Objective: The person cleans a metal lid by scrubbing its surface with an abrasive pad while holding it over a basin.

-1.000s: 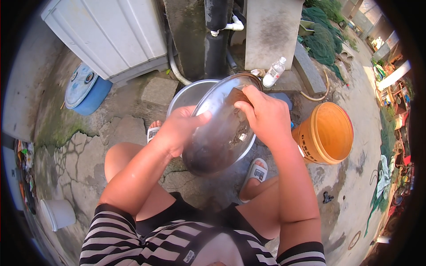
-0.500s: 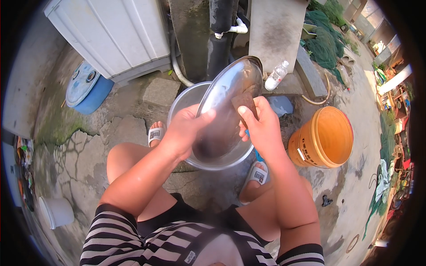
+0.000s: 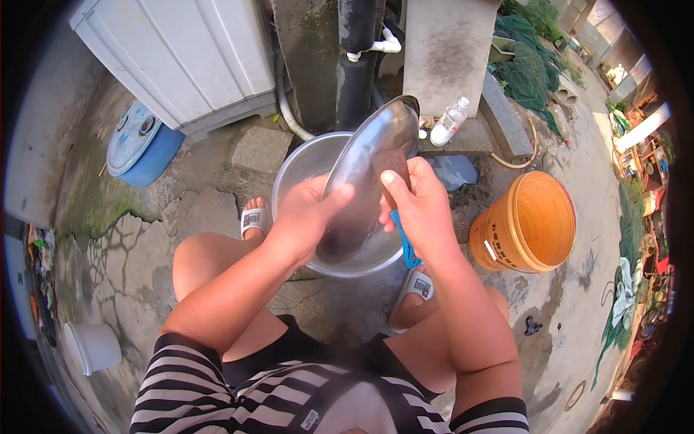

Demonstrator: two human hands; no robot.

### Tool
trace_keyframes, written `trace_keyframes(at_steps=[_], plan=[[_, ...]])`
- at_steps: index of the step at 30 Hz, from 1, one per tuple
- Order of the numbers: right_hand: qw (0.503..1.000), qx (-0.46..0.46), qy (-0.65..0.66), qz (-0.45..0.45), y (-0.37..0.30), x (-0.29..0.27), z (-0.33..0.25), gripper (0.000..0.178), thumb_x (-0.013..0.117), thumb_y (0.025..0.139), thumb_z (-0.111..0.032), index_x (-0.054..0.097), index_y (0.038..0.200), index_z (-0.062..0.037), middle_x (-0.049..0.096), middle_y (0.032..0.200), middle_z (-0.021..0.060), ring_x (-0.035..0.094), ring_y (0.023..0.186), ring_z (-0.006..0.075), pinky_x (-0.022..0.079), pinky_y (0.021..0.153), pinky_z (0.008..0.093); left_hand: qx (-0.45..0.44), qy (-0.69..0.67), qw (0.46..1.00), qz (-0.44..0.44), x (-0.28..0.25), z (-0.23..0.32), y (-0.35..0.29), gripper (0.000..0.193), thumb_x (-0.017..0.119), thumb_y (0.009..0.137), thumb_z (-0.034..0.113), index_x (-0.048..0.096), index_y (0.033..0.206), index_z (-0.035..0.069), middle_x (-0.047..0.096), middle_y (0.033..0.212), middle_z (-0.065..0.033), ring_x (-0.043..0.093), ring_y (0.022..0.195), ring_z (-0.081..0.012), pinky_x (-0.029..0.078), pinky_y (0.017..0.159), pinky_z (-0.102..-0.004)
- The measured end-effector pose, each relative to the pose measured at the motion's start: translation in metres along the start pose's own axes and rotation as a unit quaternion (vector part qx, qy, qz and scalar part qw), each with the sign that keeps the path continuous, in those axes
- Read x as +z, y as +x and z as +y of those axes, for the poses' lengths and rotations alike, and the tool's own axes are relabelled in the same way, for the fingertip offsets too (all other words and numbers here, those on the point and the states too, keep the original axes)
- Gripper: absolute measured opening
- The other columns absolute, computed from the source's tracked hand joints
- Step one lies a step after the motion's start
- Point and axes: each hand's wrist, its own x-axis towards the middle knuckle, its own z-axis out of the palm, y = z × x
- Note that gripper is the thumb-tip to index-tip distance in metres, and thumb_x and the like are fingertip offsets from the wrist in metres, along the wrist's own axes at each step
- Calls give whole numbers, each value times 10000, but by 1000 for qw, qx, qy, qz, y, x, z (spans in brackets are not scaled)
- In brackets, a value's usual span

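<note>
My left hand (image 3: 300,217) grips the near left rim of a shiny round metal dish (image 3: 363,150), which could be a lid or a shallow basin. The dish stands tilted over a clear plastic tub (image 3: 295,165) on the ground between my feet. In my right hand (image 3: 421,206) is a flat brown scouring pad (image 3: 391,162), pinched under the thumb and lying against the dish's surface. A blue strip (image 3: 405,242) hangs below the right fingers; its upper end is hidden, so I cannot tell what it belongs to.
To the right stands an orange bucket (image 3: 546,224). A clear bottle (image 3: 450,121) is beyond the tub, near a bluish slab (image 3: 455,172). Beyond on the left are a stone block (image 3: 262,150), a blue drum (image 3: 144,148) and a white cabinet-like unit (image 3: 181,58). A black pipe (image 3: 356,94) rises behind.
The metal dish has turned more edge-on and its top has shifted slightly left. My right hand has moved slightly left and down with the pad, and more of the blue strip shows.
</note>
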Motion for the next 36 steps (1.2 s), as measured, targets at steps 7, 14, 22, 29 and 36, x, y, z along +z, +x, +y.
trace_keyframes(at_steps=[7, 14, 22, 29, 36], plan=[[1000, 10, -14, 14, -2, 4, 0, 205, 624, 966, -187, 529, 1028, -16, 621, 727, 63, 598, 535, 120, 495, 462, 275, 25, -8, 1000, -7, 5, 2, 0, 289, 555, 1013, 221, 632, 1132, -31, 700, 999, -122, 655, 917, -190, 502, 886, -345], [1000, -1, -2, 11, -1, 5, 1, 201, 617, 969, -181, 522, 1029, -14, 615, 724, 60, 596, 535, 121, 499, 466, 275, 30, 5, 999, -10, 7, 4, -2, 284, 546, 1018, 225, 638, 1101, -31, 700, 988, -124, 653, 905, -189, 502, 883, -344], [1000, -25, 9, 13, 2, 7, -3, 202, 605, 972, -181, 520, 1023, -6, 614, 722, 65, 598, 530, 126, 504, 465, 280, 20, 30, 999, 10, 4, -6, -1, 220, 642, 978, 199, 679, 1087, 11, 708, 1005, -53, 640, 873, -115, 503, 842, -299], [999, 2, -31, 10, -6, 10, -7, 173, 578, 1001, -174, 519, 1021, -13, 589, 724, 68, 561, 549, 130, 470, 468, 275, 9, -2, 1000, -8, 7, 0, -1, 228, 632, 984, 215, 676, 1089, 17, 706, 992, -53, 640, 866, -121, 510, 817, -300], [999, 12, -34, 9, -7, 8, -6, 174, 576, 1002, -170, 510, 1010, -10, 587, 730, 73, 563, 560, 135, 474, 478, 281, 6, -30, 999, -7, 9, 6, -2, 266, 541, 1017, 211, 635, 1083, -28, 699, 961, -116, 658, 888, -184, 509, 862, -337]])
